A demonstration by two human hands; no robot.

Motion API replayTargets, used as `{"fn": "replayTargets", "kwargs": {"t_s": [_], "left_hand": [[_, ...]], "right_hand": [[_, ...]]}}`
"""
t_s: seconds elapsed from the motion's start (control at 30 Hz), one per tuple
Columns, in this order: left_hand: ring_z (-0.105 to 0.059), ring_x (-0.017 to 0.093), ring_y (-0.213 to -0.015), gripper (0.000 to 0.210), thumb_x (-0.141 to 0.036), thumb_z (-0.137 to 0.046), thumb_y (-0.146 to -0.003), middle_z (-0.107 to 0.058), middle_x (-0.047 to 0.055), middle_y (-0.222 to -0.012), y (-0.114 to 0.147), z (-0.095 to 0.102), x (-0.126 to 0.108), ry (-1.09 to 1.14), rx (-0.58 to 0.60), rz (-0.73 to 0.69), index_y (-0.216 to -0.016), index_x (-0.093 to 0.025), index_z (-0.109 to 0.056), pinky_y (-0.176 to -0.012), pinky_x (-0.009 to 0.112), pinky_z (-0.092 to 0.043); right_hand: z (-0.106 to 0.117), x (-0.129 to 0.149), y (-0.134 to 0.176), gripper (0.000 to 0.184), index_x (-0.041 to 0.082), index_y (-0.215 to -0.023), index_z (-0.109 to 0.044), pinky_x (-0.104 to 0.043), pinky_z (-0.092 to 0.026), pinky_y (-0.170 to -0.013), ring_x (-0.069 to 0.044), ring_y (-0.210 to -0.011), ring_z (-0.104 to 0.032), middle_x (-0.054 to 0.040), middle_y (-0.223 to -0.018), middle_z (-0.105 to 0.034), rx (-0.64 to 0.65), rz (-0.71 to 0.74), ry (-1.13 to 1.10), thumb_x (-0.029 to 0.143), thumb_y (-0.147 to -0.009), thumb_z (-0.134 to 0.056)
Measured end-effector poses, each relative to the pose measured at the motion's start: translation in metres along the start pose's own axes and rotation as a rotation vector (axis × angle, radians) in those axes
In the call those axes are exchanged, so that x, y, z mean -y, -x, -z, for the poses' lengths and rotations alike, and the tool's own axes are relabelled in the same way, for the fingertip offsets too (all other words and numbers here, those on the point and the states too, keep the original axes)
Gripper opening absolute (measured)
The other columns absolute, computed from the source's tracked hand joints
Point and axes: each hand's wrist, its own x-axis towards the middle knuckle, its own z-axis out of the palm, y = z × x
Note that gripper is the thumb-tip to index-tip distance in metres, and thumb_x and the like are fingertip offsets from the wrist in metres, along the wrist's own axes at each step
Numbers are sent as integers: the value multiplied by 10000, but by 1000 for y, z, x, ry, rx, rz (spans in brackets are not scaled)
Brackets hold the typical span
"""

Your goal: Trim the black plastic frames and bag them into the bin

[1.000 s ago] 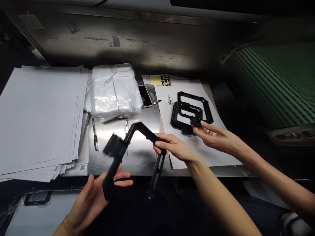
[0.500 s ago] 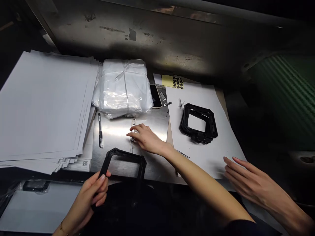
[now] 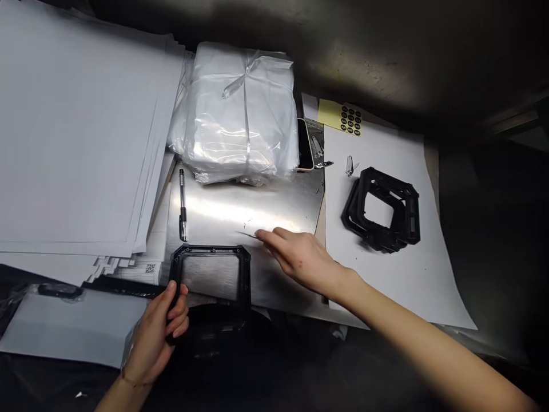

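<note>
My left hand (image 3: 165, 320) is closed around the left side of a black rectangular plastic frame (image 3: 210, 250) with chamfered corners. The frame is held tilted at the near edge of the metal table, its lower part dark against my lap. To the right of it, above the bare metal, my right hand (image 3: 300, 257) is closed on a slim pointed metal tool (image 3: 247, 234). Only the thin tip shows, pointing left; the rest is hidden by my fingers, so its exact kind is unclear.
Plastic bags (image 3: 240, 120) tied in a bundle lie beyond my hands, beside a phone (image 3: 305, 146). A pen (image 3: 183, 206) and paper stack (image 3: 86, 137) are at left. More black frames (image 3: 409, 214) lie on white paper (image 3: 429, 286) at right, near a sticker sheet (image 3: 330, 113).
My right hand has picked up the metal tool from the table and moved right with it. The left hand keeps the black frame. Another person's hand at right has left view; the camera view has shifted.
</note>
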Motion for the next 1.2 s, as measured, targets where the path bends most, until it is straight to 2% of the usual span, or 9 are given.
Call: {"fn": "replayTargets", "kwargs": {"t_s": [0.07,0.13,0.27,0.37,0.6,0.87,0.97,1.2], "left_hand": [[-176,-1,-333,250,-371,-520,-737,-262,-101,-454,-1,0,2,-2,-38,0,-709,-126,-565,-318,122,-229],[-188,2,-333,250,-378,-531,-726,-270,-102,-445,-1,0,4,-10,-72,6,-692,-131,-560,-325,128,-247],[-206,15,-340,250,-383,-539,-715,-281,-103,-425,-2,3,7,-74,-109,22,-686,-136,-563,-360,159,-318],[-206,24,-351,243,-376,-527,-724,-283,-101,-419,-4,4,9,-136,-128,-3,-678,-140,-562,-395,189,-360],[-206,29,-348,245,-381,-521,-724,-277,-100,-403,-5,2,9,-176,-168,-13,-658,-149,-560,-389,198,-366],[-214,26,-345,236,-375,-514,-729,-283,-99,-404,-7,5,11,-170,-184,14,-672,-154,-573,-380,200,-381],[-202,21,-347,247,-379,-515,-729,-280,-99,-410,-6,3,10,-165,-184,8,-664,-147,-570,-375,189,-365],[-236,29,-367,227,-361,-528,-722,-277,-91,-430,-2,-2,11,-168,-270,-16,-650,-149,-563,-349,162,-312]], "right_hand": [[5,11,3,402,213,-1131,-401,-236,-174,-406,-123,-469,-457,9,-667,-537,91,51,107,50,-764,-381],[7,19,2,423,177,-1091,-452,-256,-121,-396,-130,-443,-453,3,-640,-540,152,65,196,-3,-714,-387],[5,22,-4,381,138,-1012,-506,-262,-114,-399,-139,-485,-482,-21,-672,-552,203,108,217,-25,-683,-403],[3,22,-5,393,168,-1039,-489,-254,-114,-398,-141,-510,-487,-18,-661,-543,209,122,224,-10,-696,-420],[4,26,-13,302,158,-968,-509,-260,-100,-379,-133,-479,-461,-17,-634,-523,244,120,256,9,-725,-411],[4,28,-19,327,136,-991,-508,-259,-114,-368,-151,-498,-494,-34,-644,-531,264,149,278,-7,-734,-366],[5,30,-21,330,130,-969,-515,-261,-114,-369,-157,-505,-507,-38,-631,-526,261,160,292,-22,-735,-340],[4,32,-20,344,104,-899,-537,-260,-102,-359,-158,-460,-509,-41,-592,-516,236,218,296,-60,-691,-318]]}}
